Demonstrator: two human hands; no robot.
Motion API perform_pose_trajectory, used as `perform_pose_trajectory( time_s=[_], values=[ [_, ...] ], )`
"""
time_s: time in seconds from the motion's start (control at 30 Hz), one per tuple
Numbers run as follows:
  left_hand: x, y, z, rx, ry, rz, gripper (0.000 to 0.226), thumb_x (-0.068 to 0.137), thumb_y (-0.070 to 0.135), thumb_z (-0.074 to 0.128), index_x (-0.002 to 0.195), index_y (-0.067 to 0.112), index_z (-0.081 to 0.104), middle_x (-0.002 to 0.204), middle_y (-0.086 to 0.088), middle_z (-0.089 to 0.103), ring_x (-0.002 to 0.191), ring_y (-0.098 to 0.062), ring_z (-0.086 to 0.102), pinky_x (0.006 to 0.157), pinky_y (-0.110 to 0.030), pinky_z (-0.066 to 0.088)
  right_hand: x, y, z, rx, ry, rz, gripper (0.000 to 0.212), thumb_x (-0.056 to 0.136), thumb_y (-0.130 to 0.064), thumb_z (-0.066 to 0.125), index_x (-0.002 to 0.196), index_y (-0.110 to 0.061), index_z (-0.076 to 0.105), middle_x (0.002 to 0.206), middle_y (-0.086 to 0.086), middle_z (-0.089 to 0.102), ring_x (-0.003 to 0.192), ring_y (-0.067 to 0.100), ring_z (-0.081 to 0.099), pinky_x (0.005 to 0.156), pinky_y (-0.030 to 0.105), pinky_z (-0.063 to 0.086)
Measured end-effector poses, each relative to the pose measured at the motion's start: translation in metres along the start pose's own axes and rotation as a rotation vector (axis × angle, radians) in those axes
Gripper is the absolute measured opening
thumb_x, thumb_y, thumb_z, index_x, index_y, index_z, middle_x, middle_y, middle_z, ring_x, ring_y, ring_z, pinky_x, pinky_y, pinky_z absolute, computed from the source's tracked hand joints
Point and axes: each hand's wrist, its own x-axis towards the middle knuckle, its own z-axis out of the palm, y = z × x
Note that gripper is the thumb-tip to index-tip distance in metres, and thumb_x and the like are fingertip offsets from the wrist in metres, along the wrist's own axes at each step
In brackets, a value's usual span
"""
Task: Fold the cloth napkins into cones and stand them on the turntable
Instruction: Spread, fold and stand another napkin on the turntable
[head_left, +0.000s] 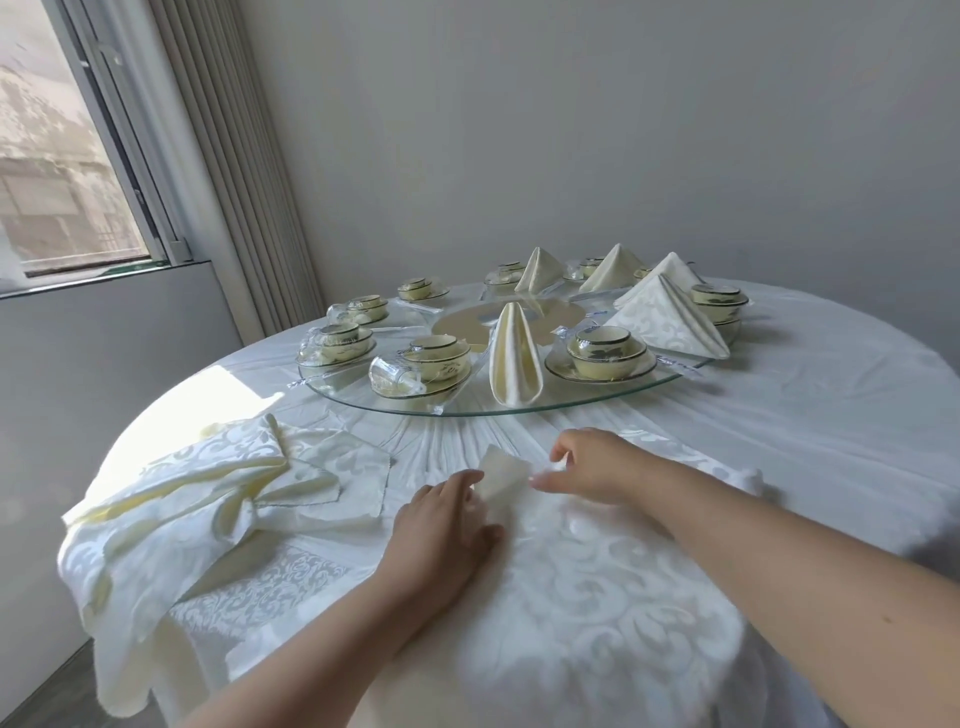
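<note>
At lower centre, a napkin is spread on the worktop. It is pinned flat under the straight-fingered left hand, while a turned-up corner is pinched by the right hand, probably to start a fold. Finished cones stand on the turntable above.

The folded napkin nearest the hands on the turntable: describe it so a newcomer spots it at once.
Find the glass turntable on the round table. At its near edge, between two wrapped bowl sets, stands the nearest folded napkin. It alone is a narrow upright shape with a central seam; the others are wide tents.
</note>
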Motion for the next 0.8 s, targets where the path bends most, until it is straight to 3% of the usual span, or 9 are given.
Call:
perform_pose_trajectory(
  time_s=[0.1, 0.13, 0.23, 0.33, 0.4, 0.53, 0.63, 0.67, 0.8],
  values=[
    [-0.003, -0.005, -0.002, -0.209, 0.015, -0.023, 0.057, 0.085, 0.034, 0.065, 0.135, 0.032, 0.038, 0.112, 0.011, 0.060, 0.103, -0.011, 0.055, 0.081, -0.022, 0.038, 0.008, -0.001, 0.009, 0.000, -0.003, -0.026, 0.032, 0.082, -0.048, 0.067, 0.077, -0.021, 0.050, 0.075, -0.006, 0.047, 0.070, 0.012, 0.046, 0.059, 0.026, 0.034],
    [-0.003, -0.005, -0.003, -0.256, 0.019, -0.045, 0.054, 0.086, 0.033, 0.064, 0.133, 0.032, 0.039, 0.106, 0.013, 0.061, 0.096, -0.009, 0.057, 0.077, -0.022, 0.038, 0.009, 0.000, 0.008, 0.035, 0.002, -0.022, 0.041, 0.083, -0.045, 0.066, 0.066, -0.021, 0.039, 0.065, -0.005, 0.039, 0.059, 0.012, 0.038, 0.053, 0.027, 0.027],
    [-0.001, -0.007, -0.006, -0.293, 0.056, -0.151, 0.038, 0.091, 0.035, 0.057, 0.127, 0.026, 0.044, 0.096, 0.012, 0.060, 0.087, -0.007, 0.057, 0.072, -0.023, 0.040, 0.009, 0.009, -0.003, 0.011, 0.033, 0.038, 0.049, 0.088, -0.042, 0.062, 0.061, -0.021, 0.026, 0.062, -0.006, 0.030, 0.054, 0.010, 0.031, 0.049, 0.025, 0.020],
    [-0.001, -0.013, -0.009, -0.215, 0.104, -0.156, 0.013, 0.095, 0.032, 0.050, 0.101, 0.021, 0.055, 0.088, 0.007, 0.059, 0.082, -0.013, 0.053, 0.066, -0.025, 0.033, 0.005, 0.028, -0.025, -0.101, 0.065, 0.182, 0.026, 0.089, -0.044, 0.060, 0.090, -0.018, 0.058, 0.089, -0.002, 0.058, 0.085, 0.015, 0.058, 0.066, 0.024, 0.040],
    [-0.002, -0.016, -0.010, -0.159, 0.107, -0.123, 0.015, 0.095, 0.032, 0.047, 0.082, 0.025, 0.051, 0.082, 0.006, 0.057, 0.078, -0.015, 0.051, 0.061, -0.025, 0.030, 0.000, 0.040, -0.038, -0.242, 0.035, 0.334, 0.050, 0.089, -0.046, 0.060, 0.122, -0.009, 0.058, 0.115, 0.005, 0.063, 0.105, 0.024, 0.060, 0.078, 0.024, 0.044],
    [0.001, -0.017, -0.008, -0.053, 0.067, -0.147, 0.017, 0.094, 0.040, 0.050, 0.093, 0.025, 0.057, 0.094, 0.006, 0.056, 0.092, -0.017, 0.053, 0.074, -0.027, 0.037, -0.009, 0.058, -0.058, -0.445, -0.057, 0.477, 0.053, 0.091, -0.048, 0.056, 0.122, -0.004, 0.057, 0.117, 0.009, 0.061, 0.100, 0.024, 0.057, 0.080, 0.026, 0.043],
    [0.004, -0.013, -0.005, -0.003, 0.024, -0.153, 0.023, 0.090, 0.049, 0.052, 0.093, 0.027, 0.054, 0.094, 0.006, 0.056, 0.094, -0.019, 0.054, 0.076, -0.030, 0.039, -0.010, 0.070, -0.062, -0.401, -0.029, 0.474, 0.039, 0.090, -0.046, 0.060, 0.098, -0.008, 0.060, 0.092, 0.007, 0.058, 0.079, 0.022, 0.055, 0.063, 0.025, 0.041],
    [0.005, -0.012, -0.005, -0.004, 0.013, -0.155, 0.024, 0.089, 0.051, 0.053, 0.090, 0.027, 0.053, 0.091, 0.007, 0.056, 0.092, -0.019, 0.054, 0.074, -0.031, 0.039, -0.009, 0.073, -0.059, -0.355, -0.003, 0.456, 0.039, 0.088, -0.046, 0.061, 0.099, -0.008, 0.059, 0.095, 0.006, 0.060, 0.081, 0.022, 0.056, 0.062, 0.025, 0.041],
    [0.007, -0.013, -0.005, 0.015, -0.005, -0.130, 0.028, 0.088, 0.051, 0.055, 0.074, 0.028, 0.048, 0.083, 0.010, 0.051, 0.083, -0.016, 0.051, 0.069, -0.030, 0.035, -0.010, 0.078, -0.044, -0.295, 0.143, 0.377, 0.055, 0.089, -0.049, 0.057, 0.133, -0.017, 0.049, 0.137, 0.010, 0.047, 0.127, 0.029, 0.041, 0.099, 0.029, 0.037]
  ],
)
